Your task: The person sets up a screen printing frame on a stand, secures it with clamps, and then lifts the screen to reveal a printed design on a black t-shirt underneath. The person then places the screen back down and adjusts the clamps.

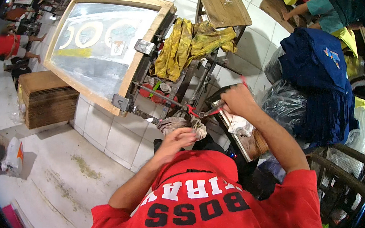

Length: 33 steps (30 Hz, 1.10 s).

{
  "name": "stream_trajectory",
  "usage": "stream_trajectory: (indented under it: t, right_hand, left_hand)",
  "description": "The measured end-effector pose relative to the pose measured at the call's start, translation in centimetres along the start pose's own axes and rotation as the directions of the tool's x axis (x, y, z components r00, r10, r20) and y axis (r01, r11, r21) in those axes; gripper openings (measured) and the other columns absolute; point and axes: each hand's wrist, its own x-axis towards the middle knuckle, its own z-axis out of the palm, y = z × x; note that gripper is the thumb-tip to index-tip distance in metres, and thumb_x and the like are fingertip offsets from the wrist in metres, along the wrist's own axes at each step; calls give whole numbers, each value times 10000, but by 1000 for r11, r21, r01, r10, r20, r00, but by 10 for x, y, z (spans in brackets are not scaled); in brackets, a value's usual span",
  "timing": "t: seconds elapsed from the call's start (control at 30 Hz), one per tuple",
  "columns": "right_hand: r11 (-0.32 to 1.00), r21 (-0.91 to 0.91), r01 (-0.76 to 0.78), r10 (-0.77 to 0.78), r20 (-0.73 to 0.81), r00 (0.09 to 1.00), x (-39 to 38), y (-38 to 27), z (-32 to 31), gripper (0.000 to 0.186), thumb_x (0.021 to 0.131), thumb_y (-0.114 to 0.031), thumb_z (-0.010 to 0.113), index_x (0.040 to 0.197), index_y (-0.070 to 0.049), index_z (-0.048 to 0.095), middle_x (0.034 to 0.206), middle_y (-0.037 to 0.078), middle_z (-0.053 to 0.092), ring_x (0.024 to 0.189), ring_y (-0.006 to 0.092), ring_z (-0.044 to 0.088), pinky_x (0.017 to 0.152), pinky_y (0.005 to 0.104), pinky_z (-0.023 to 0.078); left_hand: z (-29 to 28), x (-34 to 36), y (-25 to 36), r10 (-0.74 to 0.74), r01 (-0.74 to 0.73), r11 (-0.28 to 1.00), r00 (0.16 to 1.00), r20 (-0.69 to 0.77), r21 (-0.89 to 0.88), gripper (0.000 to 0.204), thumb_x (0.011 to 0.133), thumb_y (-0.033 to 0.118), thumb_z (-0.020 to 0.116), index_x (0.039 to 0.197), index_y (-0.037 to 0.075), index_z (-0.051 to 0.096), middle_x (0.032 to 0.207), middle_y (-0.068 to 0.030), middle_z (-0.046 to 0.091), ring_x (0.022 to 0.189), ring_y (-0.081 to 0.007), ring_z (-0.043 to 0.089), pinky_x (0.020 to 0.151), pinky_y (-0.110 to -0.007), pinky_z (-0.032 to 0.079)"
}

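Observation:
My right hand (238, 101) is closed around a grey metal wrench (211, 112). Its rounded end points left, toward red strips (191, 110) on the metal frame (199, 87); whether it touches them I cannot tell. A bit of red sticks up above my fist. My left hand (177, 143) holds nothing visible, its fingers stretched out beside a bunched grey rag (176, 125). Left of the frame, a wood-framed printing screen (95, 76) with pale shapes on its mesh is held by metal clamps (145, 47) and tilts outward.
Stained yellow cloths (174, 51) drape over the frame near a wooden stool (224, 6). Stacked brown boards (47, 99) stand left. Navy garments (315, 79) and plastic bags (283, 104) pile up right, near a tray (243, 145). Other people are at the upper left and upper right.

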Motion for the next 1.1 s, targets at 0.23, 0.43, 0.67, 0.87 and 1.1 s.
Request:
stream_trajectory:
  t: [0.23, 0.43, 0.67, 0.87, 1.1]
  right_hand:
    - [951, 48, 305, -288, -217, 933, 40, 23, 6, 474, 890, -476, 671, 605, -97, 655, 640, 120, 648, 633, 366, 653, 580, 504, 483]
    - [844, 536, 21, 85, -172, 981, 11, -51, 26, 535, 791, -608, 737, 739, -81, 656, 655, 162, 656, 664, 379, 678, 627, 475, 533]
    - [972, 233, 6, -2, -17, 1000, 13, -89, 2, 267, 856, -294, 685, 931, -41, 642, 923, 174, 697, 831, 364, 704, 706, 483, 562]
    - [928, 372, -18, 78, -149, 986, 0, -83, -6, 227, 868, -245, 689, 1000, -60, 684, 984, 135, 687, 896, 332, 697, 752, 446, 558]
    - [766, 584, -269, 615, -542, 573, 4, 29, 26, 175, 909, -81, 631, 1045, -78, 741, 1027, 144, 713, 883, 334, 677, 785, 416, 528]
  left_hand:
    - [-57, -49, -15, 166, -189, 982, 870, -465, -3, 415, 959, 171, 685, 1316, -1, 562, 1232, -140, 683, 1026, -200, 694, 852, -318, 555]
    - [-44, -35, -34, 216, -270, 961, 866, -450, -58, 410, 957, 183, 689, 1297, -13, 571, 1210, -140, 694, 1015, -197, 699, 831, -306, 559]
    - [-44, 4, -30, 269, -235, 959, 927, -260, 158, 328, 973, 167, 667, 1247, -6, 616, 1149, -107, 715, 966, -167, 699, 797, -292, 566]
    - [-14, 16, -16, 405, -348, 659, 911, 76, 667, 235, 903, 197, 664, 1033, 4, 701, 867, -152, 722, 810, -226, 707, 753, -347, 543]
    - [58, 68, -4, 416, -695, -243, 556, 720, 677, 405, 885, 82, 571, 1274, -32, 591, 1336, -198, 584, 1286, -330, 542, 1099, -394, 433]
